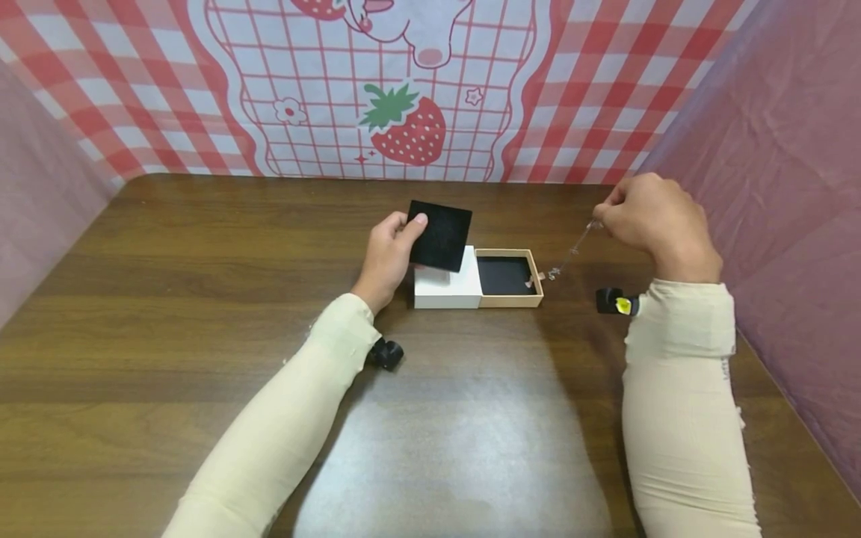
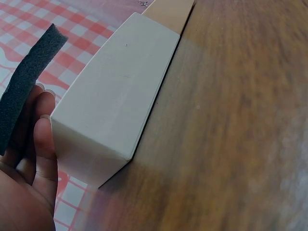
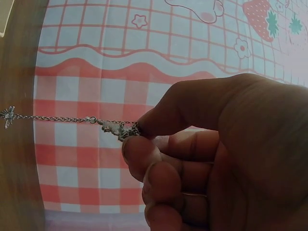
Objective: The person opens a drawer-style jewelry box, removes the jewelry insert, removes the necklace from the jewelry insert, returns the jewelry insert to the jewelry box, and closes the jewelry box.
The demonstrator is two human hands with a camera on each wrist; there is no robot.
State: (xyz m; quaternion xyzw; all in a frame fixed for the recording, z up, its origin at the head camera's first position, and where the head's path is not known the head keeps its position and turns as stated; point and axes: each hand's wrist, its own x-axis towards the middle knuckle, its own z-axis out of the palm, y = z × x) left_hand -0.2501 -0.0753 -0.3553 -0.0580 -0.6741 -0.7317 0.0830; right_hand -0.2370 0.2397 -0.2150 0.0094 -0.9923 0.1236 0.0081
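My left hand [image 1: 386, 254] holds a thin square black foam pad [image 1: 440, 235] by its left side, thumb on top, tilted above the box. In the left wrist view the pad's rough edge [image 2: 31, 72] shows beside the white box sleeve [image 2: 110, 86]. To the right, my right hand [image 1: 655, 220] pinches one end of a silver chain bracelet [image 1: 576, 248] between thumb and forefinger. It hangs down leftward, its lower end near the drawer's ribbon tab. Small charms show along the bracelet [image 3: 57, 118] in the right wrist view.
Under the pad lies the white sleeve [image 1: 447, 300], with a tan-rimmed drawer [image 1: 509, 302] pulled out to its right and black inside. All this is on a brown wood-grain table [image 1: 202, 299]. A checked strawberry cloth [image 1: 578, 97] hangs behind, and a pink cloth [image 1: 794, 187] hangs at right.
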